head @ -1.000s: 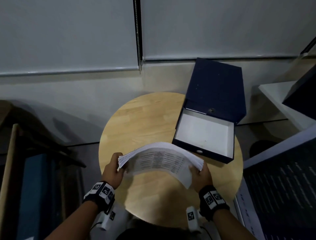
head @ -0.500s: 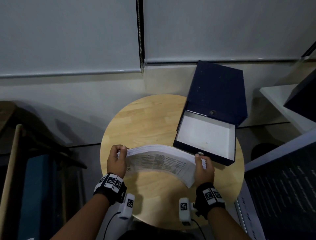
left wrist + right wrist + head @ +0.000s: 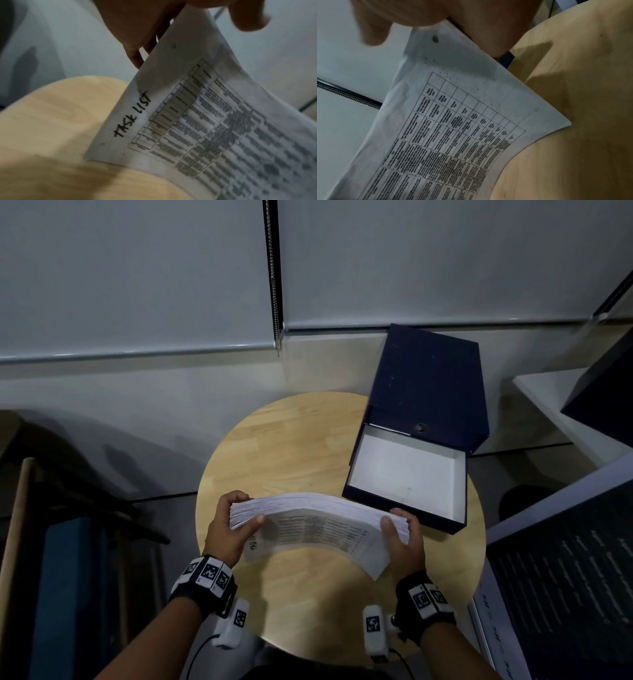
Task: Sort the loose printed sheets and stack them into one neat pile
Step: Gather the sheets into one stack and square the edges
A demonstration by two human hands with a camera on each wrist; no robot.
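A thick stack of printed sheets (image 3: 318,525) stands on its long edge above the round wooden table (image 3: 294,440), bowed upward in the middle. My left hand (image 3: 236,522) grips its left end, thumb on the near face and fingers curled over the top. My right hand (image 3: 399,529) grips the right end the same way. The near sheet (image 3: 197,121) carries a printed table and the handwritten words "TASK LIST", with punched holes along its edge. In the right wrist view the same sheet (image 3: 453,128) hangs from my fingers over the tabletop.
An open dark blue file box (image 3: 459,484) with a white inside lies on the table's right part, its lid (image 3: 431,385) folded back toward the wall. A dark printed board (image 3: 565,577) stands at the right. Dark furniture (image 3: 68,542) stands at the left.
The stack has tipped from lying nearly flat to standing on its long edge. Both hands moved up and round the ends, with thumbs now on the near face.
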